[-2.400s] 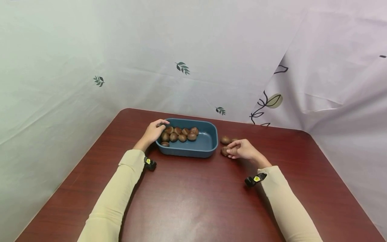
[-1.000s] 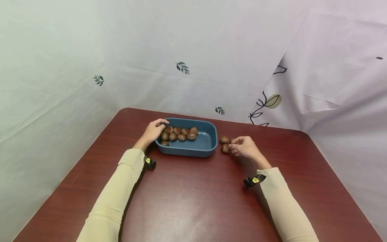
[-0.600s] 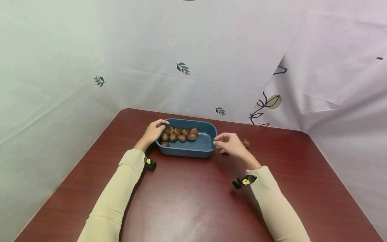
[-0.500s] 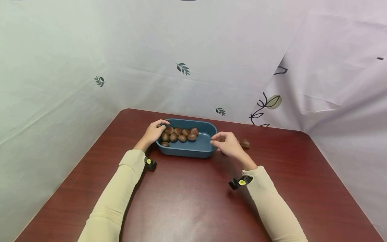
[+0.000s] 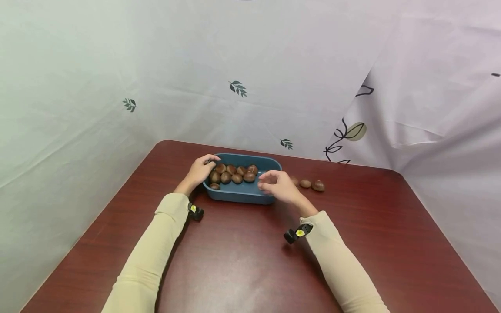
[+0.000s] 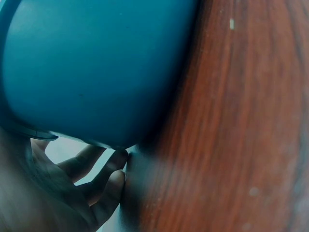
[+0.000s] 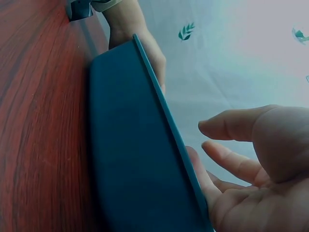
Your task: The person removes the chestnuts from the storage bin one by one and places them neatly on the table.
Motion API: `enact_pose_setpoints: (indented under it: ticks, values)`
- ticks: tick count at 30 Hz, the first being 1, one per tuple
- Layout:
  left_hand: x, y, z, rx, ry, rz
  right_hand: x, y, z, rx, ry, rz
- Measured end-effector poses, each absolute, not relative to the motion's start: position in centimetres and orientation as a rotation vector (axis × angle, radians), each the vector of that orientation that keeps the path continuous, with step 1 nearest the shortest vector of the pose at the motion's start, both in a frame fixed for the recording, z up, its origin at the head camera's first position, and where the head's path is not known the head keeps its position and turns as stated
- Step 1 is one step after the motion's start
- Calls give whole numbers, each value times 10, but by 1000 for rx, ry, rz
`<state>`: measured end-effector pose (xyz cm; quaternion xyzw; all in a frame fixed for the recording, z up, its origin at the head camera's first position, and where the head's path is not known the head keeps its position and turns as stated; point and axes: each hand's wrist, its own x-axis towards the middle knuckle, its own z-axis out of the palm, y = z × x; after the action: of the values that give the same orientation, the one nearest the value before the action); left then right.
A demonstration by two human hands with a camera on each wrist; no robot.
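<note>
A blue rectangular box [image 5: 240, 198] with rounded corners stands on the table, several brown chestnuts [image 5: 237, 178] lying in its left part. At its left end my left hand [image 5: 198, 171] grips the rim. In the left wrist view the fingers [image 6: 113, 186] of that hand curl against the far side of the box wall. Over the right end of the box hovers my right hand [image 5: 278, 186]. Its thumb and fingers are spread apart, and I see nothing between them in the right wrist view. Three loose chestnuts [image 5: 305, 184] lie in a row beyond the right end.
The reddish-brown wooden table [image 5: 235, 261] has rounded back corners. Behind and beside it hangs a pale cloth [image 5: 188, 65] with leaf prints. Each wrist carries a small black camera [image 5: 291, 236].
My right hand has reached a front chestnut and moved left over the box. That chestnut is gone from its table spot; three others now show. The left hand stays on the rim.
</note>
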<state>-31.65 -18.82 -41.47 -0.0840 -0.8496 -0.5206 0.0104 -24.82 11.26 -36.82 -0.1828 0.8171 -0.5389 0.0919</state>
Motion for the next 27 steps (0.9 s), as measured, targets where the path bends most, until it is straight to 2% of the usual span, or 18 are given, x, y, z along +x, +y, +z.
enact_pose_setpoints:
  ticks: [27]
  values:
    - [-318,-188,-416,-280,-2650,-1600,-266,69,-375,-573,2383,-1420]
